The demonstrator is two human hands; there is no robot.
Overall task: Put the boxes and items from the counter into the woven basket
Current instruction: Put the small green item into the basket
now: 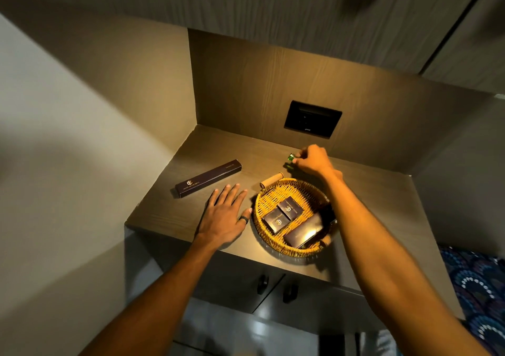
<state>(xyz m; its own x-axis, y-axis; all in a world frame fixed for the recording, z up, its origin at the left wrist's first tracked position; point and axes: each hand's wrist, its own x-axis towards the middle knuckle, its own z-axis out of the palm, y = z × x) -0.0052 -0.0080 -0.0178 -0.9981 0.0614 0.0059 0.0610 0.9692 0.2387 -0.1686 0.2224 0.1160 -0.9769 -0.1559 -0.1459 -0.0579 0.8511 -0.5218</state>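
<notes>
A round woven basket (262, 205) stands on the wooden counter (169, 208), holding two small dark boxes (284, 213) and a longer dark box (303, 232). A long dark box (208, 178) lies on the counter to the left. My left hand (226, 213) rests flat and open beside the basket's left rim. Behind the basket, my right hand (314, 160) pinches a small green item (291, 158) at the fingertips, just above the counter. The basket's far tan handle (271, 180) sticks out at the back.
A black socket panel (313, 119) sits in the back wall above the counter. Walls close the niche at left and back. Cabinet doors with dark handles (276, 287) lie below the counter's front edge. A patterned blue fabric (478, 287) is at lower right.
</notes>
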